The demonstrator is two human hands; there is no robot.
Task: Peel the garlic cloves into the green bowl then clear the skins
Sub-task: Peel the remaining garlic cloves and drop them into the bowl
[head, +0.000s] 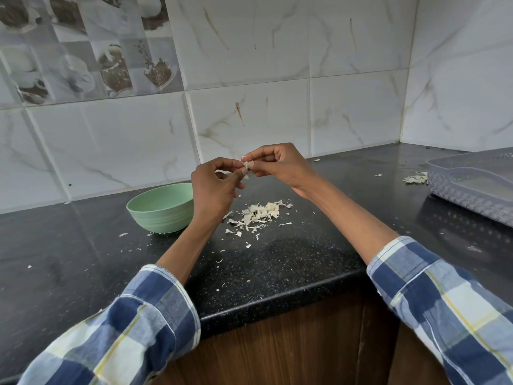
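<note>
Garlic clove (245, 164): small, pale, mostly hidden between fingertips, a thin flake of papery skin hanging off it; held up in the air above the black countertop (291, 262), at roughly 12 o'clock from the skin heap. Green bowl (162, 209): matte mint green, ribbed near its base, standing upright on the counter at 9 o'clock from the heap, partly hidden behind the left wrist; contents not visible from this angle. Heap of skins (259, 215): cream-white curls and shreds piled loosely, with scattered flecks trailing out toward 6 and 8 o'clock. Second small clump of skins (416, 178) far off at 3 o'clock, just beside a grey perforated plastic tray (472, 190).

No readable writing or brand anywhere; only printed coffee-cup pictures on the wall tiles (83, 56) at 11 o'clock.

Left hand (215, 187): fingers curled, thumb and forefinger pinching the clove. Right hand (280, 163): fingers curled likewise, tips pinched on the same clove from the opposite side, the two hands meeting at it. Blue, white and yellow checked sleeves (133, 329) pushed back along both forearms.
</note>
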